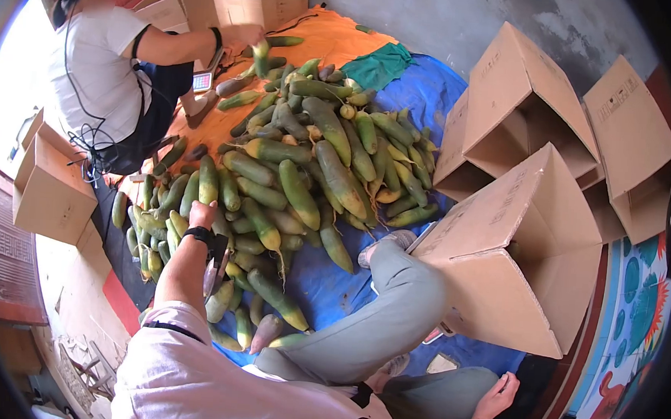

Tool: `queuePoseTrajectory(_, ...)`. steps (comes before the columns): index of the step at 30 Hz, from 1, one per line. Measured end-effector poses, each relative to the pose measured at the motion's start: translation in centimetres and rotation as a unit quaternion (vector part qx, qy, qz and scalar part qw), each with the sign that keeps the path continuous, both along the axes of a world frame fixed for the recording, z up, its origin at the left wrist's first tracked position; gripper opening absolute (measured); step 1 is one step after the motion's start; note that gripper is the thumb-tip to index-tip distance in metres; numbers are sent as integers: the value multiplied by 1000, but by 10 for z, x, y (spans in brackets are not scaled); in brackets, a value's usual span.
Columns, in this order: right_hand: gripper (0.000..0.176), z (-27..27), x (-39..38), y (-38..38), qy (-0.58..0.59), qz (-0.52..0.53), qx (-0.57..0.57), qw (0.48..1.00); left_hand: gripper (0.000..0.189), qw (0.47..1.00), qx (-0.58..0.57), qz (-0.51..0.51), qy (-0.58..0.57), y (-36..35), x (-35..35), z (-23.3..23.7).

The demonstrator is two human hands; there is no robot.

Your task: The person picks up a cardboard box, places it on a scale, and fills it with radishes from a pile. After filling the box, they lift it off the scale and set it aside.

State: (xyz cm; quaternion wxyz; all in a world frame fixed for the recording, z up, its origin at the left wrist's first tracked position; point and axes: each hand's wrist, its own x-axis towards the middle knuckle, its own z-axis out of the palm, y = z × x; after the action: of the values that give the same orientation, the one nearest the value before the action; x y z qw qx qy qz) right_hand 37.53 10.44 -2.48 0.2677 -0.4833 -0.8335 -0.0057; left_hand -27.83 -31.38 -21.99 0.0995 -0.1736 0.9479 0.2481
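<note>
A large heap of long green radishes (pixel 298 192) with pale yellowish ends lies in front of me. My left hand (pixel 203 214) reaches out to its near left side, fingers wrapped round the lower end of one green radish (pixel 208 180), which points away from me. More radishes lie close on both sides of that hand, and a black band circles its wrist. Low at the right, my right hand (pixel 496 397) rests by my bent knee (pixel 451 385), fingers loosely curled and apart, nothing visible in them.
Open cardboard boxes (pixel 495 242) stand to my right, another box (pixel 57 181) at the left. Across the heap a crouching person (pixel 102 72) holds a radish (pixel 261 57) near a scale (pixel 203 82). Blue sheeting (pixel 435 85) and orange sheeting (pixel 346 37) cover the floor.
</note>
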Motion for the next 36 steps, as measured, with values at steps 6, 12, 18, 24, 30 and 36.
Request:
queuePoseTrajectory(6,13,3,-7,0,5,20,1,1000,51,997,62,-12,-37,-22,-19,-35)
queuePoseTrajectory(12,12,3,-16,-1,17,27,6,999,67,997,53,-57,-21,-23,15,-26)
queuePoseTrajectory(18,13,0,-15,1,26,36,-3,999,44,939,333,-1,-82,-13,105,19)
queuePoseTrajectory(24,13,2,-15,-1,42,29,-7,999,36,835,530,41,-140,-2,149,54)
queuePoseTrajectory(30,11,-1,-8,-1,46,27,10,998,36,810,564,16,-162,20,171,102)
queuePoseTrajectory(36,11,10,-20,-8,70,48,16,996,39,751,580,-236,-209,67,192,172)
